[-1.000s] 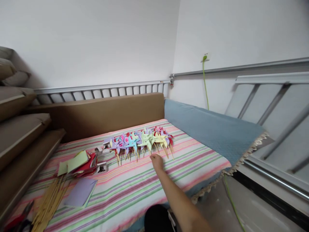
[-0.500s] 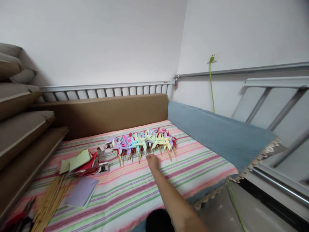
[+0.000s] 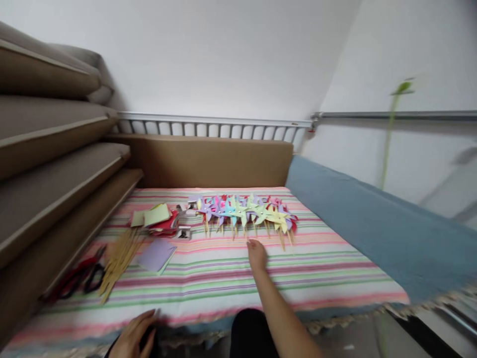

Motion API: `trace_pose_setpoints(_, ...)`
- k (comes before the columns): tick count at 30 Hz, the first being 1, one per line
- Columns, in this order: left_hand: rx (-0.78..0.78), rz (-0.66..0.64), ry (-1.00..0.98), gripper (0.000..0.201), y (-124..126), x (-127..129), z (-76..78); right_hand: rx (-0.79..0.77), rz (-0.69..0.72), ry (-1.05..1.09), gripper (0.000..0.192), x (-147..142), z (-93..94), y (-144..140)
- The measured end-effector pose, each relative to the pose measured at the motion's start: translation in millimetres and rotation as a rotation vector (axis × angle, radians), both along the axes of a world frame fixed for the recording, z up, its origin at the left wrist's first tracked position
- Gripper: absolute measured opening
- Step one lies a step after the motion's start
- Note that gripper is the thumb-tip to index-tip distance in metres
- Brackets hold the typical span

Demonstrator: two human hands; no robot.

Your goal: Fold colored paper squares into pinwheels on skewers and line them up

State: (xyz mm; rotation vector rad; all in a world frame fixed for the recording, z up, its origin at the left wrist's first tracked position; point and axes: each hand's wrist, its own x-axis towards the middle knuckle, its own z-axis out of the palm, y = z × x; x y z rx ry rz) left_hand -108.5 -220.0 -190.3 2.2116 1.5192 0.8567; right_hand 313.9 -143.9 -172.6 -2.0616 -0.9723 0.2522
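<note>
Many paper pinwheels in green, purple, blue, pink and yellow lie in a row on the striped cloth, sticks pointing towards me. My right hand is closed at their front edge, its fingertips pinching the lower end of the stick of a pale green pinwheel. At the near edge of the cloth, my left hand has its fingers stretched and apart, with nothing seen in it. Something dark, perhaps clothing, shows beneath that hand.
Left on the striped cloth are red-handled scissors, thin wooden sticks, purple paper squares, a stack of coloured paper and small white boxes. Cushions pile up at left; a brown panel stands behind.
The view has swung left, shifting everything rightward in the picture. My left hand has come into view at the bottom. My right hand stays at the pinwheel's stick.
</note>
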Motion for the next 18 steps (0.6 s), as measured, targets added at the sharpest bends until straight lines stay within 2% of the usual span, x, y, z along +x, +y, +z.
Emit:
trace_pose_setpoints(3,-0.002,-0.002,0.025,0.026,-13.7,7.2,4.9,0.060,0.048,-0.057,0.033,-27.1,-9.1,-23.6)
trace_pose_setpoints(6,-0.020,-0.004,-0.006,0.026,-19.7,11.7,6.9,0.103,0.226,-0.114,0.031,-65.0,-16.8,-44.6)
trace_pose_setpoints(9,-0.032,0.001,-0.101,0.026,-9.6,12.1,9.6,0.121,0.398,-0.176,0.025,-96.6,-20.7,-52.5)
trace_pose_setpoints(12,0.015,0.038,-0.219,0.024,24.9,9.1,23.5,0.110,0.445,-0.234,0.023,-110.3,-22.8,-45.9)
trace_pose_setpoints(15,0.084,0.130,-0.257,0.023,79.2,4.1,48.7,0.085,0.397,-0.280,0.025,-111.2,-25.5,-36.0)
trace_pose_setpoints(18,0.095,0.156,-0.236,0.024,135.8,-0.4,70.8,0.062,0.374,-0.320,0.025,-110.0,-28.4,-31.8)
